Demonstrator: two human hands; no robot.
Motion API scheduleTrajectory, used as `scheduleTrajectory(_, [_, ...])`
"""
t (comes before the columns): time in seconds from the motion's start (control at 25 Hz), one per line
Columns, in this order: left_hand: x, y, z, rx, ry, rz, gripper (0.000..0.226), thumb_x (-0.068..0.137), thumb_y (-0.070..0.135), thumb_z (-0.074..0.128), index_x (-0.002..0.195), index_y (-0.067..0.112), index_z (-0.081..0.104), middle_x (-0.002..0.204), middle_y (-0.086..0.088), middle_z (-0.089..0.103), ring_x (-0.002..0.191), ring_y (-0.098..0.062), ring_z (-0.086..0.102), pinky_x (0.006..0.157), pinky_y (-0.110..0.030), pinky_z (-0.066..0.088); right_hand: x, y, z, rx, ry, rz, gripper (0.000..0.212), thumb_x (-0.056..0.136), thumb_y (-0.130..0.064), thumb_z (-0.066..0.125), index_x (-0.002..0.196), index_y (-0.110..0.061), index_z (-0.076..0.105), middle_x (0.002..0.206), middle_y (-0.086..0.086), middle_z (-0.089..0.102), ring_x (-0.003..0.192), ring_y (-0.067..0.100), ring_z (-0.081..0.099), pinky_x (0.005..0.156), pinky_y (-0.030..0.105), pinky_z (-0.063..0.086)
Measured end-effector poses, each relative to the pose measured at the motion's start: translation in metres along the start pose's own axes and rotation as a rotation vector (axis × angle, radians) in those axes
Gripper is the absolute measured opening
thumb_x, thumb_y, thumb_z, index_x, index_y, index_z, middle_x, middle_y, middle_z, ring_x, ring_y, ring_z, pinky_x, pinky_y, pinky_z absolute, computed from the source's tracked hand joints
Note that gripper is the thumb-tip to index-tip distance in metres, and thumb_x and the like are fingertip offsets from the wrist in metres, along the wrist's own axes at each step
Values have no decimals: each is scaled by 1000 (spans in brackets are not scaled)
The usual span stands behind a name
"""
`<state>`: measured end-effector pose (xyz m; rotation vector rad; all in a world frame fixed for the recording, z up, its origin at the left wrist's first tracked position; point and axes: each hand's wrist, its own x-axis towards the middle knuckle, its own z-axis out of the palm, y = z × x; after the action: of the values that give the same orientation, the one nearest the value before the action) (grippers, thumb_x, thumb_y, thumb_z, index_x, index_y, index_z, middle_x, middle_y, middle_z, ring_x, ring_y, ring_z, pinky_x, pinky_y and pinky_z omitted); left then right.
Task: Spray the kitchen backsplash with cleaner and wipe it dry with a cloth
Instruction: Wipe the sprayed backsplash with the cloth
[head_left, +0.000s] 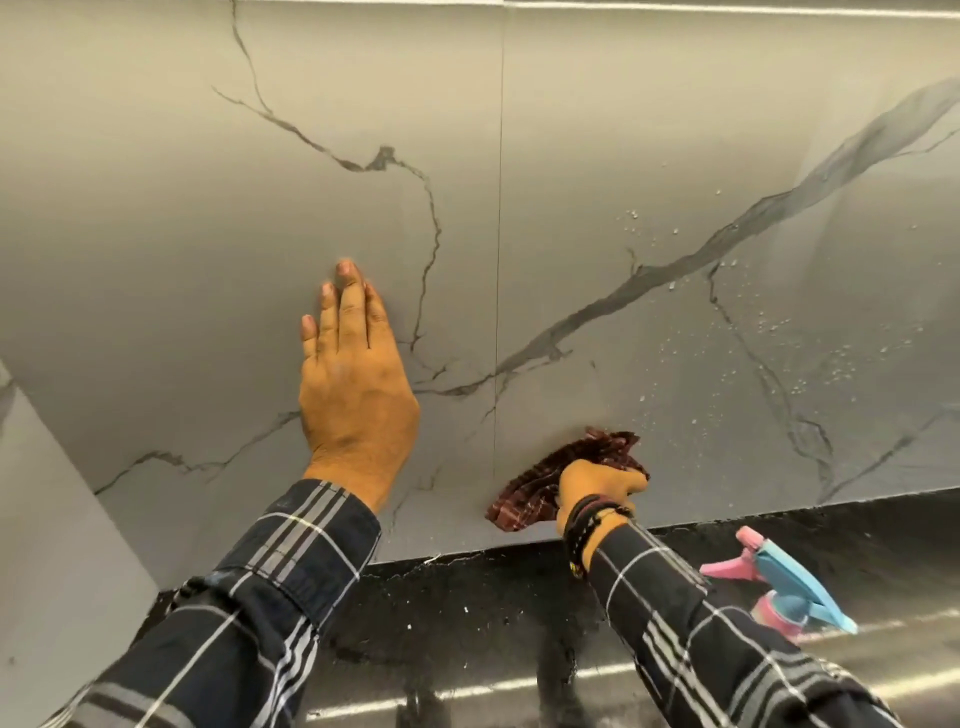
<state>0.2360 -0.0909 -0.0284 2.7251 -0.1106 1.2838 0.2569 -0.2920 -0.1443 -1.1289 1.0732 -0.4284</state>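
We have the bunched dark red checked cloth (561, 480) clenched in our right hand (597, 488), that grip closed tight around it and pressing it against the grey marble-look backsplash with dark veins (571, 156), low down, just above the line where the wall meets the glossy black stone desk (493, 623). Our left hand (356, 395) holds nothing: its grip is open, palm flat on the wall with the fingers (343, 306) together, well to the left of the cloth and higher up.

What the coming move turns on, we judge, is where the wet lies from the cloth. The scatter of clear spray droplets (810, 353) sits up and to the right of the right hand, spread across the right-hand panel beyond the 1 thin vertical seam (498, 208). The panel under the left hand looks dry (though in this soft light we cannot be sure). So the right hand is the nearer one, and the wipe would want to travel upward and rightward.

The pink and blue plastic spray bottle (779, 587) stands on the desk to the right of our right sleeve (691, 623), untouched by either hand.
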Motion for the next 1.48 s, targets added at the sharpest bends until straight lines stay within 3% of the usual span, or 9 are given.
scheduleTrajectory(0.44, [-1, 11, -10, -1, -89, -47, 71, 85, -11, 41, 152, -9, 19, 164, -25, 8, 148, -45, 18, 120, -58, 20, -17, -158, -28, -771, 138, -2081, 33, 92, -3, 45, 114, -25, 57, 129, 12, 44, 108, 36, 47, 85, 47, 47])
scheduleTrajectory(0.6, [-2, 19, -10, -22, -101, -89, 73, 84, -11, 39, 153, -8, 17, 165, -23, 4, 150, -43, 16, 122, -53, 18, 64, -239, -90, -1268, -256, -3007, 29, 100, -3, 41, 114, -19, 60, 131, 15, 54, 108, 38, 54, 90, 52, 49])
scheduleTrajectory(0.68, [-1, 27, -10, -42, -86, -106, 73, 84, -11, 40, 153, -8, 17, 164, -25, 3, 150, -43, 16, 122, -52, 18, 73, -275, -109, -1206, -107, -2793, 23, 99, -6, 46, 116, -16, 57, 126, 19, 55, 103, 42, 57, 83, 55, 51])
scheduleTrajectory(0.84, [6, 66, -11, -31, -63, 40, 81, 80, -9, 47, 155, -3, 17, 165, -22, 7, 151, -39, 15, 121, -52, 21, 60, -270, -97, -498, 412, -1462, 36, 89, -22, 43, 124, -22, 49, 135, 20, 45, 118, 43, 46, 97, 55, 45])
scheduleTrajectory(0.92, [22, 97, -11, -38, -30, 102, 80, 81, -7, 45, 156, -1, 19, 165, -19, 10, 151, -37, 16, 122, -52, 21, 31, -243, -68, -433, 330, -1656, 37, 91, -21, 44, 126, -21, 55, 136, 20, 49, 118, 41, 48, 101, 51, 43])
scheduleTrajectory(1.04, [42, 130, -12, -17, 17, 119, 76, 82, -3, 40, 155, -3, 20, 165, -21, 11, 151, -39, 17, 122, -51, 21, 27, -240, -45, -726, -162, -2776, 31, 96, -8, 51, 119, -20, 69, 130, 16, 61, 107, 36, 57, 89, 47, 47])
scheduleTrajectory(1.12, [46, 134, -10, 4, 18, 121, 74, 83, -1, 35, 155, -4, 19, 164, -22, 10, 150, -40, 17, 122, -52, 20, 48, -284, -57, -738, 56, -2818, 29, 95, -14, 57, 121, -22, 68, 130, 15, 61, 107, 37, 58, 90, 47, 46])
scheduleTrajectory(1.32, [45, 134, -10, 31, 25, 113, 73, 83, -2, 26, 155, -3, 19, 164, -20, 11, 150, -40, 19, 120, -54, 24, 71, -317, -89, -174, 532, -1321, 50, 90, -17, 36, 138, -23, 50, 135, 16, 50, 117, 38, 50, 100, 46, 44])
scheduleTrajectory(1.48, [43, 142, -7, 50, 22, 86, 75, 83, -6, 41, 154, -5, 18, 164, -24, 11, 149, -42, 19, 120, -55, 24, 88, -249, -78, -672, -235, -2827, 30, 101, -8, 48, 120, -21, 68, 123, 13, 64, 102, 34, 58, 87, 44, 46])
